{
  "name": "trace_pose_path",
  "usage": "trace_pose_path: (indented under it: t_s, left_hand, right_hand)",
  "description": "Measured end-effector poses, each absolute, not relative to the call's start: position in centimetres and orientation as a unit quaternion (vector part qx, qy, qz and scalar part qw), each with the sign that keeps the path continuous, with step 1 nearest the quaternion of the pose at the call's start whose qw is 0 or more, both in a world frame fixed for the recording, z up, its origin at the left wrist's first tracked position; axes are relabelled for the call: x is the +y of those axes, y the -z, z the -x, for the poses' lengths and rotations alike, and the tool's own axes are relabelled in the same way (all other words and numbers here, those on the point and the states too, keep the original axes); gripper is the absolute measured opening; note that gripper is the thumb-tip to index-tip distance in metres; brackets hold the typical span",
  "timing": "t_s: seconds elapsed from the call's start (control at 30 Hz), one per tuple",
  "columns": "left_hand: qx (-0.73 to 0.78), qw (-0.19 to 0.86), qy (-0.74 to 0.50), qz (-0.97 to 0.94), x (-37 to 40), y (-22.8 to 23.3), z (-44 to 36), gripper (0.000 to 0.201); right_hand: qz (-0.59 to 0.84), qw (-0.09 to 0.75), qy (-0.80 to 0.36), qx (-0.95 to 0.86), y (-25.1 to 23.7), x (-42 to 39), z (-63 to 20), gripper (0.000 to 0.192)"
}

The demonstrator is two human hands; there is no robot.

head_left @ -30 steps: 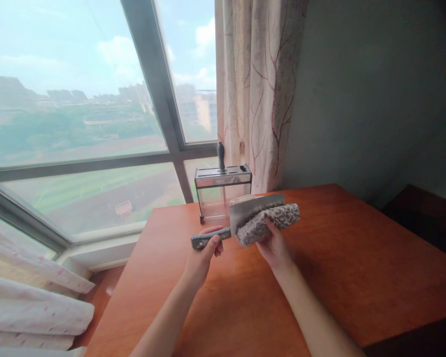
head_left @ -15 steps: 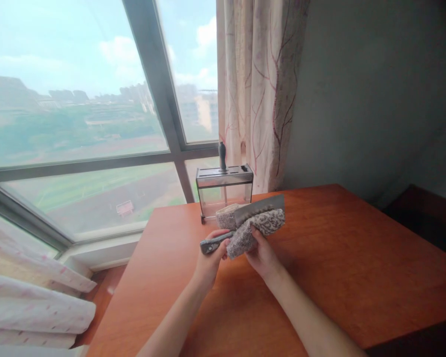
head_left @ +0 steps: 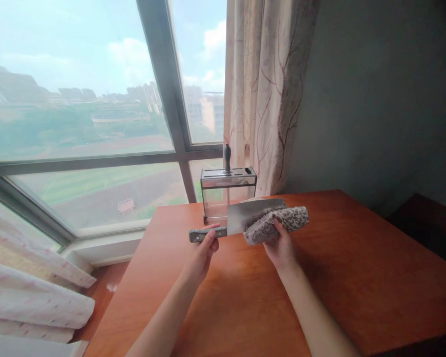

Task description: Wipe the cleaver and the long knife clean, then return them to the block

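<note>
Left hand (head_left: 202,250) closed around the handle of the cleaver (head_left: 241,223), held above the tabletop (head_left: 356,277); blade runs rightward from that grip, long axis roughly level; right hand (head_left: 282,248) clamps a cloth (head_left: 278,224) over the blade's far half; knife block (head_left: 228,193) stands behind.

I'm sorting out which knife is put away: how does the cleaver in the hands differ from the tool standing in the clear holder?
The cleaver lies level above the table, blade bare; the tool in the holder stands upright, only its dark handle showing. The cleaver's handle sits in the left hand, a grey cloth in the right hand against its blade; the other is untouched.
</note>
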State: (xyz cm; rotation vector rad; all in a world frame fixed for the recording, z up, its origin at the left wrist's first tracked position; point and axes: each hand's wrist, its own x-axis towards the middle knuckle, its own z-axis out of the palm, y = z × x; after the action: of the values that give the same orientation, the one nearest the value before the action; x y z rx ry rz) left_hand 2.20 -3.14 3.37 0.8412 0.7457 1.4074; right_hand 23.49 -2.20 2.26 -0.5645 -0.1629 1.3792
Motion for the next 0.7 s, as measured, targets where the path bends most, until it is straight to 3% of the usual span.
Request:
trace_pose_path:
  t_s: [0.17, 0.4, 0.7]
  left_hand:
    - [0.348, 0.555, -0.689, -0.309, -1.9, -3.8, -1.0, 0.035]
    - [0.423, 0.404, -0.732, -0.35, -0.8, -4.9, 1.2, 0.038]
    - [0.403, 0.399, -0.678, -0.467, 0.6, -8.6, 0.7, 0.036]
  right_hand:
    - [0.331, 0.719, -0.58, -0.19, -2.2, -2.6, -22.5, 0.035]
    - [0.357, 0.609, -0.608, -0.364, -3.2, -4.1, -22.6, 0.026]
    - [0.352, 0.622, -0.615, -0.334, -3.3, -3.7, -25.0, 0.03]
